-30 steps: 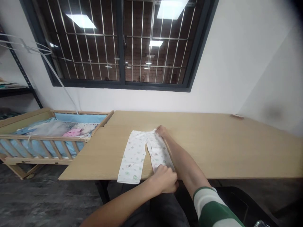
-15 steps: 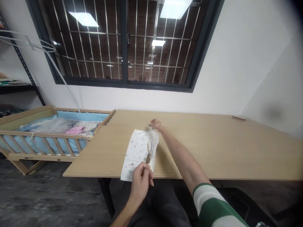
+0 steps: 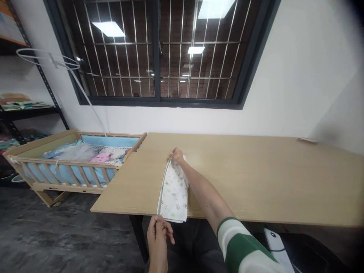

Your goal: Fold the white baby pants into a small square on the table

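A small white baby garment [image 3: 173,191] with a scattered print lies folded into a narrow strip near the front edge of the table. Its near end hangs slightly over that edge. At its far left corner my right hand [image 3: 177,155] is closed in a pinch on the fabric, and the wrist covers part of the far end. My left hand [image 3: 159,237] is below the table edge, thumb and forefinger pinching the near left corner, other fingers loosely curled. Layered edges run along the garment's left side between both hands.
The wooden table [image 3: 241,174] extends far to the right. Left of it stands a wooden crib [image 3: 68,168] with blue bedding and a pink cloth [image 3: 101,157]. A shelf rack [image 3: 31,112] is at far left. A white device [image 3: 278,248] lies on a black chair at lower right.
The garment's right part has been folded over to the left, so it is narrower and its opening no longer shows. Both my hands have moved to its left corners.
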`<state>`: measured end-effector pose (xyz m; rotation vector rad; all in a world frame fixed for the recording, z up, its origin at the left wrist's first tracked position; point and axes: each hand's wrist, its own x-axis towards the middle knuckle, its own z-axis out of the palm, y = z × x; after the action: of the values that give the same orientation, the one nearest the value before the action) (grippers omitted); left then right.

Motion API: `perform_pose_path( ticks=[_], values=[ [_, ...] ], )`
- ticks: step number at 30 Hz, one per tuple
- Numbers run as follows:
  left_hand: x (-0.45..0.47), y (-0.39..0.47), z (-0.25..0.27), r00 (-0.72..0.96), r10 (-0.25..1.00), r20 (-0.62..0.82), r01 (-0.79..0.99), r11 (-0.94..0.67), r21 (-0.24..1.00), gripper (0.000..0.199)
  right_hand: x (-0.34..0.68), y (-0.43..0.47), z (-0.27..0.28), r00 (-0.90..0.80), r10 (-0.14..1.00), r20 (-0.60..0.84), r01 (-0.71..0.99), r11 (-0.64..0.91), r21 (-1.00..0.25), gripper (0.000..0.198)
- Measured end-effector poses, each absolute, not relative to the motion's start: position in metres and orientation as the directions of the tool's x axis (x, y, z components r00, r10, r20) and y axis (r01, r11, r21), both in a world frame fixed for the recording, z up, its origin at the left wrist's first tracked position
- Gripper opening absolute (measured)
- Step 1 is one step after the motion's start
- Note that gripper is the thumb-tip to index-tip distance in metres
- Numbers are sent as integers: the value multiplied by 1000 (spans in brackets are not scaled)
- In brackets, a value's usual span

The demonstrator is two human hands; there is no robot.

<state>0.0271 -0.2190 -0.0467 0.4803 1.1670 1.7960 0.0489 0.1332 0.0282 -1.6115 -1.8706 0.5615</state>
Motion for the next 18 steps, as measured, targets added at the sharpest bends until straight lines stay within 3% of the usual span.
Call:
perform_pose_path(
  ticks=[7,10,14,16,18],
  values=[
    [16,-223,-57,-504,849,-159,-467,-113,877,52,43,118,31,-141,978,156,716,209,-666,17],
    [16,-230,-52,-497,867,-40,-361,-165,918,55,49,106,39,-215,961,173,684,275,-676,23],
    [23,-242,-37,-429,833,350,160,-311,937,38,67,68,47,-469,851,236,563,495,-662,38],
    [29,-243,-34,-276,824,495,450,-344,824,24,79,37,50,-653,710,264,456,647,-611,52],
    [35,-241,-39,-146,818,557,677,-328,659,42,90,2,53,-809,542,229,350,756,-553,64]
  ],
)
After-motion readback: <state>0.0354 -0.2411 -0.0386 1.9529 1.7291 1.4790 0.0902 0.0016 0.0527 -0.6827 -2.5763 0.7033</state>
